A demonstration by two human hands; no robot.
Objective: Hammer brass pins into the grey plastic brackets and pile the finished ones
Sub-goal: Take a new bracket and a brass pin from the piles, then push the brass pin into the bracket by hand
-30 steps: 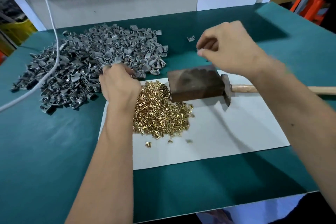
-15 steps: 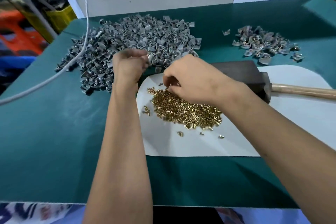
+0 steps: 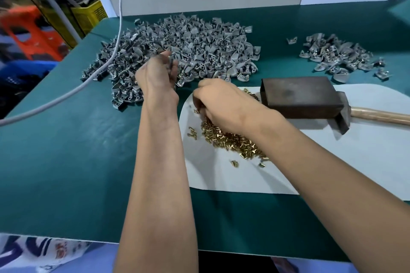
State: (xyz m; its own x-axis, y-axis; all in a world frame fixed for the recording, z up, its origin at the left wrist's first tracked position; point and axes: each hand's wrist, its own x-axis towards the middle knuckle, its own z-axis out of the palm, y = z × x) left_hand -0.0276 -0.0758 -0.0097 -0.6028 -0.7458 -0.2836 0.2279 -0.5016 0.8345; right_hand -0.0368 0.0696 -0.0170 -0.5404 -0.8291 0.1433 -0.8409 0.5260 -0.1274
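A large heap of grey plastic brackets covers the far left of the green table. My left hand is at its near edge, fingers curled round a grey bracket. A pile of brass pins lies on a white sheet. My right hand rests on the pile's far end, fingers curled down into the pins; whether it grips one is hidden. A smaller pile of finished brackets sits at the far right. The hammer lies beside a dark metal block.
A grey cable hangs down and runs across the left of the table. A white panel stands behind the table. Yellow and orange crates stand off the table's left side. The near table edge runs along the bottom.
My right hand has come down from above the block onto the brass pins. My left hand has risen from the bracket heap's edge with a bracket. The view has shifted left.
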